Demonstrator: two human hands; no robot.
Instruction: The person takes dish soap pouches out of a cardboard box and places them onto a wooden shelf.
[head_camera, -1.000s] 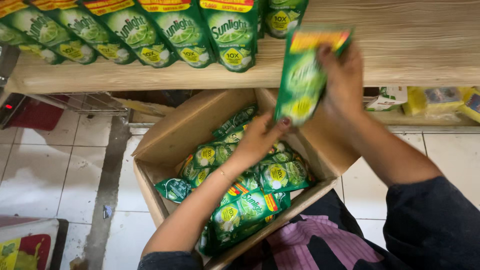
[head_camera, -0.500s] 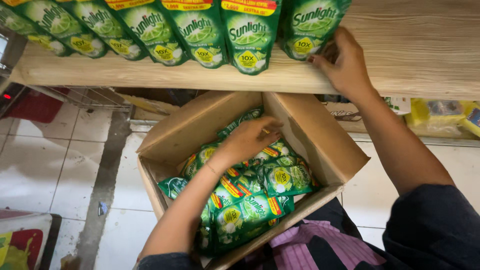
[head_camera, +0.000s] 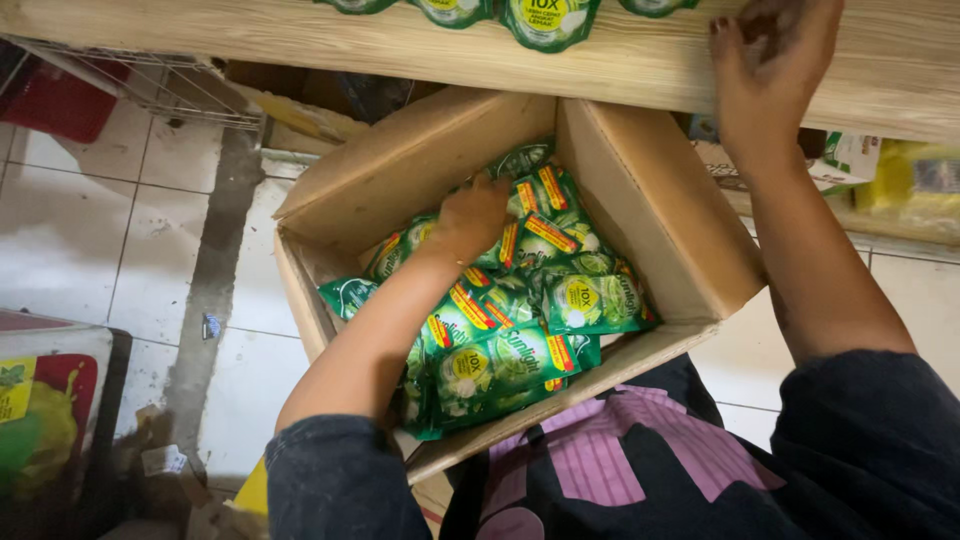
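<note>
closest to the camera is the person's lap, dark sleeves and a black top with pink stripes (head_camera: 640, 440), with an open cardboard box (head_camera: 660, 210) resting against it. the box is pretty much full of green refill pouches (head_camera: 530, 330) with yellow and red labels, all piled loose and overlapping, a few poking over the near left corner.

the left hand (head_camera: 470, 215) is down inside the box, fingers curled into the pile around the upper middle pouches. it's touching them for sure, but whether it's actually clamped onto one or just pressing on the heap i can't tell, the fingertips are buried.

off to the left on the white tiled floor (head_camera: 90, 220) there's a red and yellow package (head_camera: 45, 420) right at the frame edge, plus some scraps near a dark grout strip.

further up, the right hand (head_camera: 765, 70) is raised to the wooden shelf (head_camera: 400, 50), palm side against the front edge, fingers loosely spread and holding nothing. just left of it, the bottoms of more green pouches (head_camera: 545, 18) stand in a row on the shelf, cut off by the top of the frame. behind the box there's a wire rack (head_camera: 150, 85) and, far right, some yellow packs (head_camera: 915, 180) on a lower shelf.
</note>
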